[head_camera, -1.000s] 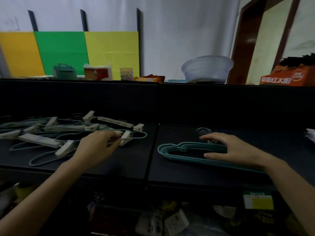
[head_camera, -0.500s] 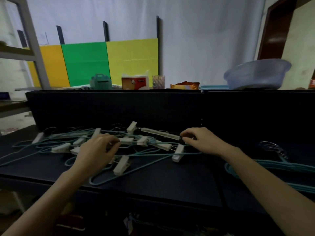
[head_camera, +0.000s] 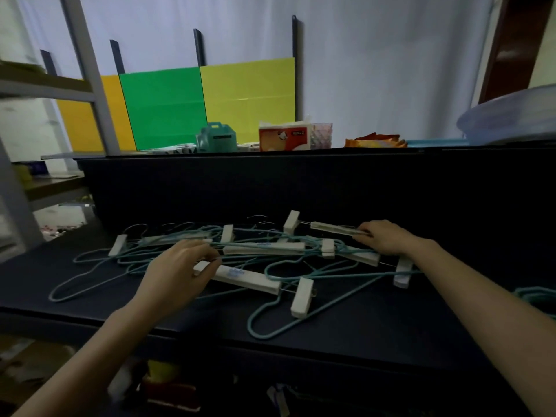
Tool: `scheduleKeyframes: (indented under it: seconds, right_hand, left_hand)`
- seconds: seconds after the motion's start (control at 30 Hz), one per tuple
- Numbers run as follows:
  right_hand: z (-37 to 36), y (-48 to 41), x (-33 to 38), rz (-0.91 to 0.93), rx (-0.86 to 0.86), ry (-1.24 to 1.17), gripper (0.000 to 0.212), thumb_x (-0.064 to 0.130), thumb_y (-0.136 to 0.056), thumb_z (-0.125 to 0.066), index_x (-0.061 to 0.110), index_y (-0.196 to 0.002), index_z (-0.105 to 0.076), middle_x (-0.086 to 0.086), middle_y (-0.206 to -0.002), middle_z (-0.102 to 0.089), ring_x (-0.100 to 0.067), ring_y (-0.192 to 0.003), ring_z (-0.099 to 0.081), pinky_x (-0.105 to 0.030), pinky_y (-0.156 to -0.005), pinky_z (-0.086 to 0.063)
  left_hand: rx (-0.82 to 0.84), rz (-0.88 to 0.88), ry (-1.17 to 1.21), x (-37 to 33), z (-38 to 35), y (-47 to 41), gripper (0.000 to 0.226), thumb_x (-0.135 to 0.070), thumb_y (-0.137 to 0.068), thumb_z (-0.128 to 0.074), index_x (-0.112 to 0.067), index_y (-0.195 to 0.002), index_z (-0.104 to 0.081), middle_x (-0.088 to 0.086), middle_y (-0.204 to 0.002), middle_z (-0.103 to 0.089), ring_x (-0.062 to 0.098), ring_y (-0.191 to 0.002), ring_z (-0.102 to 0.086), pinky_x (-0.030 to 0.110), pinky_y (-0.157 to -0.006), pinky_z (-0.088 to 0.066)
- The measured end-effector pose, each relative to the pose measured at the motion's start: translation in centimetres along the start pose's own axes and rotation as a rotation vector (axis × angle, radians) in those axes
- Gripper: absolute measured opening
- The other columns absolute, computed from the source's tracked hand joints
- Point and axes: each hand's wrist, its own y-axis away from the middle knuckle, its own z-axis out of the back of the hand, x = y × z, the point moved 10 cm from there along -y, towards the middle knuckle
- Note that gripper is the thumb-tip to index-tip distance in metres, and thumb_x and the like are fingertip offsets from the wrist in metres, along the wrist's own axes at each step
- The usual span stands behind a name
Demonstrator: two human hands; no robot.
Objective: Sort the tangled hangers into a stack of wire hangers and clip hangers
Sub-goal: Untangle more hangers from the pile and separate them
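Most of the dark table [head_camera: 361,341] lies under the tangle [head_camera: 270,260] of teal wire and white clip hangers. The wire stack [head_camera: 538,296] shows only at the right edge. A second ago the right hand [head_camera: 382,237] rested on that stack. Now it has crossed over and grips the end of the far clip hanger [head_camera: 334,227], while the left hand [head_camera: 177,272] pinches the near clip hanger [head_camera: 246,278]. A fresh pick is probably starting.
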Motion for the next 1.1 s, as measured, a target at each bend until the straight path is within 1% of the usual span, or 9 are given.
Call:
scheduleKeyframes:
  seconds: [0.1, 0.2, 0.37, 0.5, 0.6, 0.73, 0.83, 0.93, 1.1]
  right_hand:
    - [1.6, 0.6, 0.5, 0.009, -0.063, 0.027, 0.035, 0.039, -0.094, -0.045, 0.015, -0.117, -0.054, -0.003, -0.098, -0.052, -0.020, -0.085, -0.052, -0.032, -0.072, -0.040]
    - [4.8, 1.9, 1.0, -0.002, -0.231, 0.110, 0.035, 0.040, -0.093, -0.045, 0.014, -0.115, -0.053, -0.005, -0.104, -0.051, -0.025, -0.090, -0.053, -0.034, -0.071, -0.040]
    - [9.9, 6.1, 1.1, -0.020, -0.405, 0.050, 0.037, 0.043, -0.093, -0.043, 0.017, -0.117, -0.053, -0.007, -0.109, -0.055, -0.029, -0.096, -0.056, -0.041, -0.079, -0.046]
    - [11.9, 9.8, -0.2, -0.057, -0.445, 0.013, 0.036, 0.042, -0.091, -0.046, 0.019, -0.117, -0.055, -0.004, -0.106, -0.058, -0.028, -0.094, -0.056, -0.043, -0.081, -0.047]
    - [12.2, 12.4, -1.3, -0.079, -0.468, -0.001, 0.037, 0.043, -0.089, -0.047, 0.019, -0.117, -0.056, -0.003, -0.105, -0.059, -0.026, -0.093, -0.056, -0.045, -0.082, -0.047]
    - [11.6, 15.4, -1.9, -0.061, -0.472, -0.021, 0.072, 0.083, -0.068, -0.024, 0.030, -0.107, -0.055, 0.005, -0.096, -0.056, -0.019, -0.085, -0.056, -0.045, -0.078, -0.047]
    - [11.0, 16.6, -3.2, -0.087, -0.474, -0.026, 0.072, 0.082, -0.063, -0.023, 0.033, -0.107, -0.053, 0.006, -0.098, -0.059, -0.016, -0.083, -0.057, -0.045, -0.076, -0.048]
    - [10.9, 17.3, -3.7, -0.071, -0.498, -0.010, 0.076, 0.095, -0.056, -0.015, 0.043, -0.102, -0.047, 0.016, -0.094, -0.058, -0.011, -0.081, -0.058, -0.044, -0.074, -0.050]
    - [10.8, 17.5, -4.3, -0.057, -0.522, -0.033, 0.074, 0.096, -0.055, -0.014, 0.047, -0.100, -0.046, 0.019, -0.093, -0.057, -0.012, -0.082, -0.058, -0.045, -0.073, -0.050]
  left_hand:
    - [0.010, 0.007, 0.015, 1.7, -0.2, -0.4, 0.021, -0.031, -0.088, -0.056, -0.018, -0.101, -0.067, -0.004, -0.102, -0.065, 0.016, -0.098, -0.057, 0.020, -0.064, -0.037]
    - [0.037, 0.003, 0.057, 2.4, -0.6, -1.3, 0.024, -0.030, -0.089, -0.055, -0.017, -0.105, -0.066, -0.001, -0.106, -0.064, 0.019, -0.101, -0.055, 0.028, -0.074, -0.043]
    - [0.159, -0.051, 0.096, 1.1, -3.0, -3.5, 0.038, -0.040, -0.089, -0.052, -0.020, -0.122, -0.054, -0.003, -0.124, -0.055, 0.015, -0.116, -0.047, 0.029, -0.089, -0.041]
    - [0.348, -0.091, 0.072, -0.4, -6.2, -5.5, 0.069, -0.061, -0.080, -0.048, -0.021, -0.136, -0.041, -0.002, -0.140, -0.043, 0.016, -0.126, -0.039, 0.032, -0.102, -0.036]
    - [0.520, -0.053, 0.054, -0.6, -8.4, -6.7, 0.106, -0.086, -0.056, -0.034, -0.023, -0.141, -0.030, -0.001, -0.149, -0.032, 0.018, -0.134, -0.031, 0.034, -0.108, -0.028]
    - [0.633, -0.040, 0.026, 0.7, -9.9, -7.9, 0.127, -0.095, -0.039, -0.034, -0.023, -0.143, -0.026, 0.001, -0.150, -0.030, 0.021, -0.135, -0.031, 0.036, -0.110, -0.029]
    - [0.618, -0.017, 0.031, 2.3, -10.0, -8.8, 0.132, -0.099, -0.031, -0.035, -0.022, -0.139, -0.035, 0.001, -0.141, -0.041, 0.020, -0.125, -0.041, 0.035, -0.104, -0.037]
    - [0.618, -0.024, 0.043, 2.9, -10.1, -9.1, 0.136, -0.100, -0.025, -0.033, -0.023, -0.137, -0.037, 0.001, -0.135, -0.043, 0.020, -0.123, -0.038, 0.034, -0.102, -0.036]
    - [0.593, 0.000, 0.140, 3.0, -10.0, -9.1, 0.110, -0.087, -0.043, -0.053, -0.026, -0.134, -0.041, 0.000, -0.129, -0.042, 0.018, -0.117, -0.041, 0.034, -0.099, -0.039]
